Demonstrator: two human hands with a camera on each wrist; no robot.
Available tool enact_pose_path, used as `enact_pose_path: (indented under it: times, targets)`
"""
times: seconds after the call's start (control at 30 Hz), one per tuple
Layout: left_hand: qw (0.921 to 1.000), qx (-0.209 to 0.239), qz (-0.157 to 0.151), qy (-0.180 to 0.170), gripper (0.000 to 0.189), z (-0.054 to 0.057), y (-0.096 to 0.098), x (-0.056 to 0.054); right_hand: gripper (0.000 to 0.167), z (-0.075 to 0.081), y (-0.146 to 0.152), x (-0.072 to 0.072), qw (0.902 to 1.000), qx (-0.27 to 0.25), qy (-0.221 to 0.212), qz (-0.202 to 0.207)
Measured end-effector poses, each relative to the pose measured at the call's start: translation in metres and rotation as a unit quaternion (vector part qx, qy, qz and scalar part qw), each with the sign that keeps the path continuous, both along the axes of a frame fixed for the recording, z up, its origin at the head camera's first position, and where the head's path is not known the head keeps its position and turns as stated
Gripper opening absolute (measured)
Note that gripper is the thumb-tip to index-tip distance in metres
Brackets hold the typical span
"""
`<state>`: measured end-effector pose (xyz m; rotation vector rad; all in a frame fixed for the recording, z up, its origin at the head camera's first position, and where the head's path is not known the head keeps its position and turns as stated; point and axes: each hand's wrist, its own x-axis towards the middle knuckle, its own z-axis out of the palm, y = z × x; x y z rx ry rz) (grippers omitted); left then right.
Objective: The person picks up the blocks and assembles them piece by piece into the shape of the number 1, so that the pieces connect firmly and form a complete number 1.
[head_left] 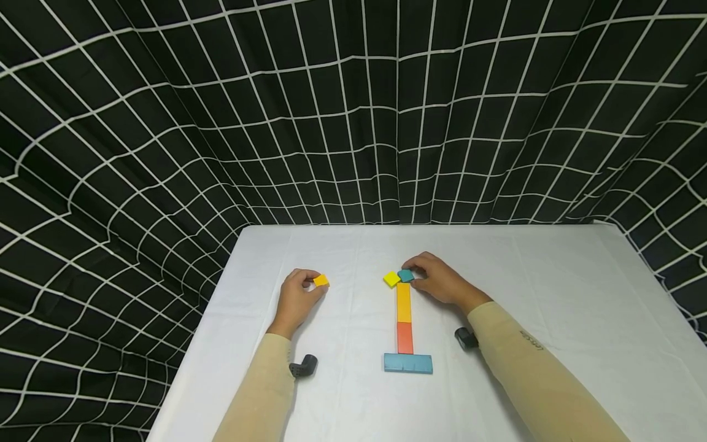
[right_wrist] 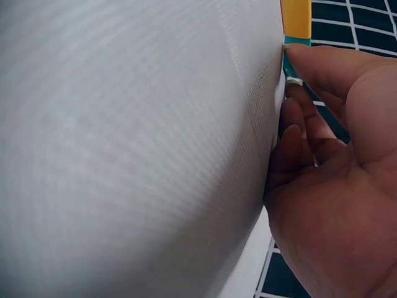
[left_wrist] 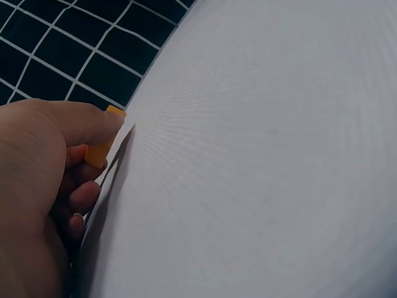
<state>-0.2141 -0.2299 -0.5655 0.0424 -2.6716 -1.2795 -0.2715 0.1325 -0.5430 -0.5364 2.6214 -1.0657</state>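
Note:
In the head view my left hand pinches a small orange block between thumb and fingers, left of the other blocks. The left wrist view shows the same orange block partly covered by the thumb. With thumb and fingertips, my right hand holds a small teal block at the far end of a column of blocks. Just left of it lies a yellow block, turned at an angle. Below the teal block run a long yellow-orange block and a red-orange block, end to end.
A blue rectangular block lies crosswise at the near end of the column. The blocks are on a white-covered table. Black curtains with a white grid stand behind and beside it. Dark wrist cameras stick out from both sleeves.

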Motion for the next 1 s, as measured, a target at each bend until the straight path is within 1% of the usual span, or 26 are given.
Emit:
enact_pose_path:
  times: [0.27, 0.5, 0.63, 0.9, 1.0]
  targets:
    - [0.9996, 0.018, -0.01, 0.02, 0.031, 0.004, 0.006, -0.002, 0.035, 0.001, 0.0, 0.001, 1.0, -0.003, -0.002, -0.002]
    - [0.998, 0.034, -0.035, 0.041, 0.029, 0.011, 0.018, 0.0, 0.036, 0.0, -0.001, 0.0, 1.0, -0.002, -0.001, -0.001]
    - [0.9972, 0.031, -0.048, 0.048, 0.029, 0.014, 0.022, 0.002, 0.035, 0.0, -0.001, 0.0, 1.0, -0.006, 0.004, 0.0]
    - [0.9969, 0.022, -0.057, 0.049, 0.029, 0.011, 0.027, 0.0, 0.035, 0.0, -0.001, 0.001, 1.0, -0.007, 0.006, 0.0]
    - [0.9967, 0.02, -0.063, 0.047, 0.029, 0.012, 0.03, -0.001, 0.035, 0.0, 0.0, 0.001, 0.9999, -0.009, 0.005, 0.001]
